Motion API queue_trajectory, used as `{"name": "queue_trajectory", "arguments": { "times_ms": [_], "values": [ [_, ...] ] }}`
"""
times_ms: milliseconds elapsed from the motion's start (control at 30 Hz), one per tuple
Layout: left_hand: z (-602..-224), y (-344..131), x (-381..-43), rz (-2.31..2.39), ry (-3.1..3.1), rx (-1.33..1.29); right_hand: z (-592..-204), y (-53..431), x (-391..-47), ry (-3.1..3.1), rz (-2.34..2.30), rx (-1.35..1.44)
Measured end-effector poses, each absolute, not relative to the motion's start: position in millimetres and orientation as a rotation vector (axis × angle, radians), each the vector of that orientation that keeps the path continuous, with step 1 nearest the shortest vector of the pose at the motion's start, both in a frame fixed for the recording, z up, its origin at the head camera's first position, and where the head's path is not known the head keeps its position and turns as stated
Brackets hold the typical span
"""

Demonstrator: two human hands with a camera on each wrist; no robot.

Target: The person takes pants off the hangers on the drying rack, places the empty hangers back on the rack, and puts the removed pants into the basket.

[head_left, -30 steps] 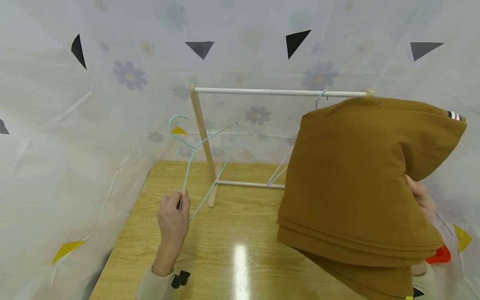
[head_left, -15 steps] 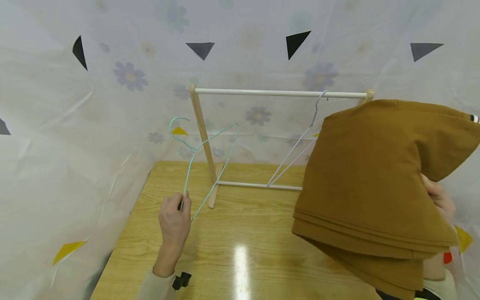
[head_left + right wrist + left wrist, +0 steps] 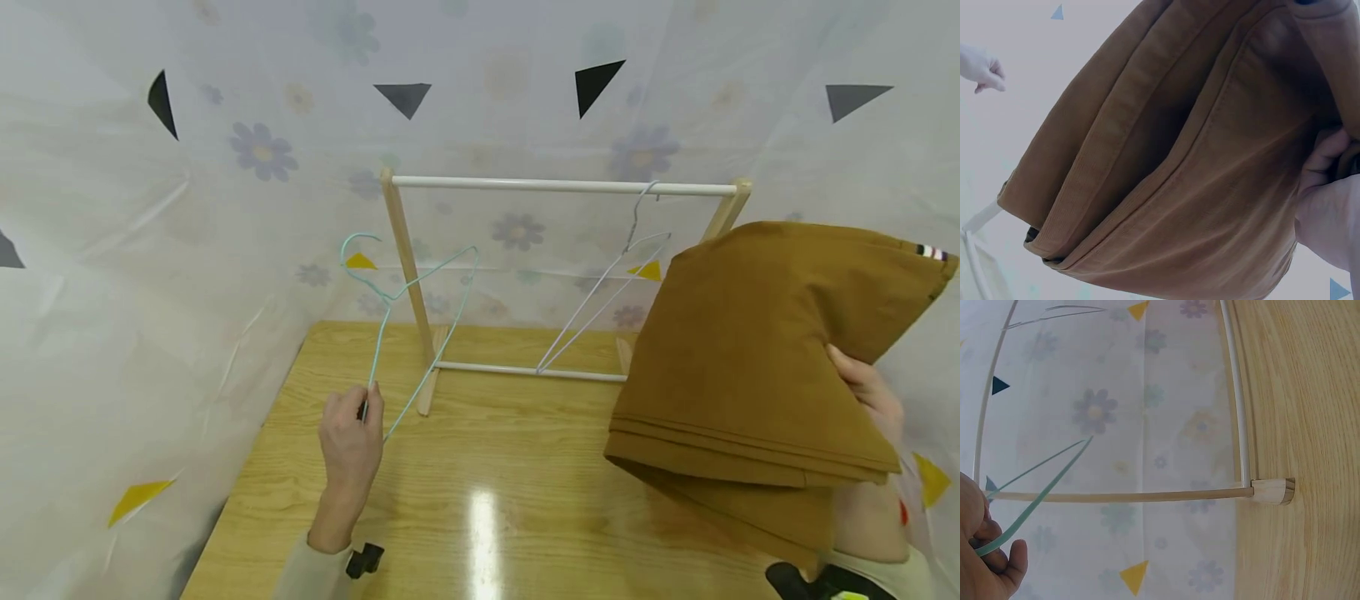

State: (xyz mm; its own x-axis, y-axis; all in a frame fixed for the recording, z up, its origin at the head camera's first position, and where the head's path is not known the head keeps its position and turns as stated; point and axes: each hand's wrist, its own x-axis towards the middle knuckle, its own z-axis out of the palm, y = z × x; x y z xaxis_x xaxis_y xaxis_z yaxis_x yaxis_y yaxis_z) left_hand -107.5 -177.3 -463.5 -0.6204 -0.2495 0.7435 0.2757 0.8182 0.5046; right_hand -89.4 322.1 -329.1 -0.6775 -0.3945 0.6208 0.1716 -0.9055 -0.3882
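Note:
My left hand (image 3: 351, 433) grips a thin mint-green clothes hanger (image 3: 380, 337) by one side, its hook pointing up and left. The left wrist view shows the hanger (image 3: 1047, 487) passing between thumb and fingers. Off to the right, my right hand (image 3: 866, 387) holds a folded pair of brown trousers (image 3: 757, 358) by the edge, with a striped tab at the upper right corner. In the right wrist view, the trousers' layered hems (image 3: 1116, 156) fan open, and fingers (image 3: 1329, 150) of the right hand curl into the cloth.
A rack with a white top rail (image 3: 525, 183) and wooden legs (image 3: 408, 258) stands at the back of the wooden table (image 3: 480, 467). A lilac hanger (image 3: 585, 308) hangs near the rail's right end. The trousers overlap the rack's right leg. Patterned sheeting (image 3: 480, 100) surrounds the table.
My right hand has moved the trousers to the right and slightly back, uncovering the lilac hanger and part of the rack's right leg. The left hand and green hanger have barely moved.

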Motion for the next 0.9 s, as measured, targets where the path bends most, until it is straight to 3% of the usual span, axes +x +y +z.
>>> {"name": "queue_trajectory", "arguments": {
  "times_ms": [167, 400, 900],
  "values": [
    [-464.8, -176.9, -108.1, -0.743, -2.112, -0.015, -327.6, 330.8, -91.8, 0.211, -2.341, -0.831],
    [-465.4, -175.8, -108.6, -0.744, -2.128, -0.022, -344.7, 353.0, -87.1, 0.381, -2.536, -0.636],
    [-465.1, -175.8, -107.4, -0.758, -2.141, -0.019, -368.8, 372.2, -77.7, 0.425, -2.746, -0.617]
  ]
}}
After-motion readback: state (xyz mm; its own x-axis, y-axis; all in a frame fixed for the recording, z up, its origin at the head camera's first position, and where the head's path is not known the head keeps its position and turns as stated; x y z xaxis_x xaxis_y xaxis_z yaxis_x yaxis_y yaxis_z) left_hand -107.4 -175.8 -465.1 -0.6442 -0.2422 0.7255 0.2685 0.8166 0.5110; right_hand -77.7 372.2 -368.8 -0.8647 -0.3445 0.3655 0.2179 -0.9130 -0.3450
